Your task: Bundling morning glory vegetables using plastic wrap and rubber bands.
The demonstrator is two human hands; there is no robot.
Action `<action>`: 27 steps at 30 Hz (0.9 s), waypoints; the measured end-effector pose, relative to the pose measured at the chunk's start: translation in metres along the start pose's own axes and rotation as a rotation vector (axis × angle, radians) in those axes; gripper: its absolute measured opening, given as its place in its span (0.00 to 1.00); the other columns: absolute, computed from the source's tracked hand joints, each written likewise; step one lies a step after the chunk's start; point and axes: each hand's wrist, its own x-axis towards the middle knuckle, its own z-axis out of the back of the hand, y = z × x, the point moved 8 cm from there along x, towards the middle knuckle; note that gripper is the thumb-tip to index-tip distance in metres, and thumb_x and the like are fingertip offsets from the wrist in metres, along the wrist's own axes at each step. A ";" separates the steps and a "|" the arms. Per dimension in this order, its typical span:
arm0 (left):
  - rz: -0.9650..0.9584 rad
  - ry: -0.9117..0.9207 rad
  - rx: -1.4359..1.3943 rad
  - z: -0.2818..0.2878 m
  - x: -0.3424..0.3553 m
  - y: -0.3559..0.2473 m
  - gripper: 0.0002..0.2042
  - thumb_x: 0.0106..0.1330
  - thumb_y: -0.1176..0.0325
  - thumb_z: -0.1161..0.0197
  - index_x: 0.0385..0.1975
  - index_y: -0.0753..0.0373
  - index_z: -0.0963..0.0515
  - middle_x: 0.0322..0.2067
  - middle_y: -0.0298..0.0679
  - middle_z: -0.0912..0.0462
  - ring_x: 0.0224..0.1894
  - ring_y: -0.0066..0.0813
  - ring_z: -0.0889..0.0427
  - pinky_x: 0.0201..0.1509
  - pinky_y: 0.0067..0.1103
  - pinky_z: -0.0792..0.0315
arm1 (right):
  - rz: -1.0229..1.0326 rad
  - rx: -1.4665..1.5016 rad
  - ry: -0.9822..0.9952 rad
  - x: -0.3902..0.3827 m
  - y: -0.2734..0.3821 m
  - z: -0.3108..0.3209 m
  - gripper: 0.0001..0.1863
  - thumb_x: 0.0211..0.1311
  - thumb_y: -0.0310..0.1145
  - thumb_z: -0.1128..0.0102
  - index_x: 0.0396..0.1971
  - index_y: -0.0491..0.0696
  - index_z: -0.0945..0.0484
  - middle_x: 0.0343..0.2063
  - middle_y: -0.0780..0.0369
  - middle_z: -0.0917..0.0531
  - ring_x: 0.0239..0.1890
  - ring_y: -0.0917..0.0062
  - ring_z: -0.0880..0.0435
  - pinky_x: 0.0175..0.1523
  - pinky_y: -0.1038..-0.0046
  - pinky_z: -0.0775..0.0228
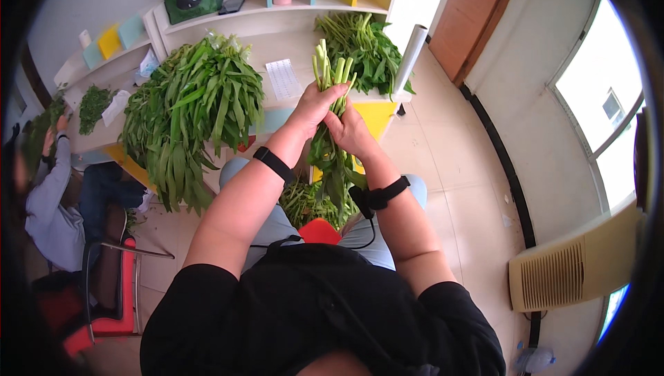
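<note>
A bunch of leafy stems [328,153] is held near the upper centre of the frame — clasped by left hand [318,108] and right hand [351,131], pale ends toward the top, leaves below. A large leafy pile [197,103] is draped over the tabletop [277,45] edge at upper left; a smaller pile [366,50] is seen upper right, beside a pale roll [411,58].

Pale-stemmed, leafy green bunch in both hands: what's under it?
Beneath the pale-stemmed green bunch, a heap of green leafy stems shows lower down; anything the bunch covers is hidden.
</note>
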 end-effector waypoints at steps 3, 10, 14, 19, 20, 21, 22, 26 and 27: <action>-0.076 -0.007 -0.066 0.002 0.001 -0.011 0.21 0.60 0.55 0.38 0.46 0.65 0.26 0.40 0.36 0.22 0.43 0.23 0.24 0.49 0.21 0.31 | 0.019 0.031 -0.043 0.007 0.012 0.001 0.29 0.61 0.34 0.48 0.59 0.40 0.44 0.43 0.43 0.24 0.49 0.52 0.25 0.51 0.65 0.33; -0.018 0.059 -0.155 0.005 -0.003 -0.013 0.17 0.65 0.59 0.42 0.47 0.63 0.27 0.43 0.35 0.22 0.46 0.23 0.26 0.52 0.22 0.34 | 0.024 0.258 -0.104 0.002 0.004 0.010 0.23 0.64 0.35 0.50 0.57 0.42 0.37 0.43 0.52 0.22 0.46 0.69 0.24 0.52 0.71 0.34; 0.001 0.164 -0.124 -0.005 0.007 -0.005 0.14 0.66 0.63 0.44 0.47 0.63 0.28 0.42 0.34 0.23 0.46 0.23 0.26 0.52 0.22 0.33 | -0.097 0.442 -0.114 0.003 -0.022 0.016 0.23 0.65 0.36 0.51 0.57 0.42 0.37 0.45 0.54 0.23 0.49 0.72 0.25 0.54 0.73 0.36; 0.063 0.230 -0.169 -0.010 0.020 0.010 0.13 0.68 0.66 0.48 0.49 0.63 0.28 0.44 0.35 0.23 0.47 0.25 0.25 0.54 0.23 0.33 | -0.216 0.470 -0.089 0.004 -0.045 0.020 0.23 0.66 0.37 0.52 0.58 0.42 0.37 0.48 0.56 0.24 0.52 0.74 0.28 0.57 0.74 0.38; 0.054 0.221 -0.166 -0.009 0.021 0.012 0.14 0.68 0.67 0.48 0.50 0.64 0.28 0.45 0.36 0.23 0.48 0.24 0.26 0.54 0.23 0.33 | -0.173 0.441 -0.146 0.006 -0.044 0.023 0.23 0.66 0.36 0.52 0.58 0.42 0.36 0.49 0.57 0.24 0.52 0.74 0.28 0.57 0.74 0.39; 0.066 0.219 -0.175 -0.010 0.023 0.014 0.14 0.68 0.67 0.48 0.50 0.64 0.28 0.45 0.36 0.23 0.48 0.24 0.26 0.54 0.23 0.33 | -0.127 0.406 -0.199 0.007 -0.042 0.026 0.23 0.66 0.36 0.52 0.58 0.42 0.36 0.49 0.57 0.25 0.53 0.75 0.29 0.58 0.75 0.39; 0.045 0.178 -0.160 -0.008 0.025 0.015 0.13 0.68 0.67 0.49 0.49 0.64 0.28 0.45 0.36 0.22 0.48 0.24 0.26 0.54 0.22 0.33 | -0.131 0.434 -0.227 0.008 -0.044 0.026 0.22 0.66 0.35 0.53 0.58 0.42 0.36 0.51 0.59 0.25 0.53 0.76 0.29 0.58 0.75 0.40; -0.016 0.047 -0.102 0.012 0.035 0.034 0.13 0.68 0.68 0.49 0.50 0.64 0.28 0.46 0.36 0.22 0.48 0.23 0.26 0.53 0.22 0.33 | -0.116 0.499 -0.247 0.015 -0.046 0.021 0.21 0.68 0.35 0.54 0.57 0.41 0.34 0.52 0.60 0.27 0.54 0.77 0.32 0.60 0.76 0.44; -0.006 0.044 -0.104 0.014 0.036 0.037 0.13 0.68 0.68 0.49 0.50 0.64 0.28 0.46 0.36 0.22 0.48 0.23 0.26 0.53 0.22 0.33 | -0.119 0.516 -0.242 0.016 -0.045 0.020 0.21 0.67 0.34 0.54 0.57 0.42 0.35 0.52 0.61 0.27 0.54 0.77 0.31 0.60 0.76 0.43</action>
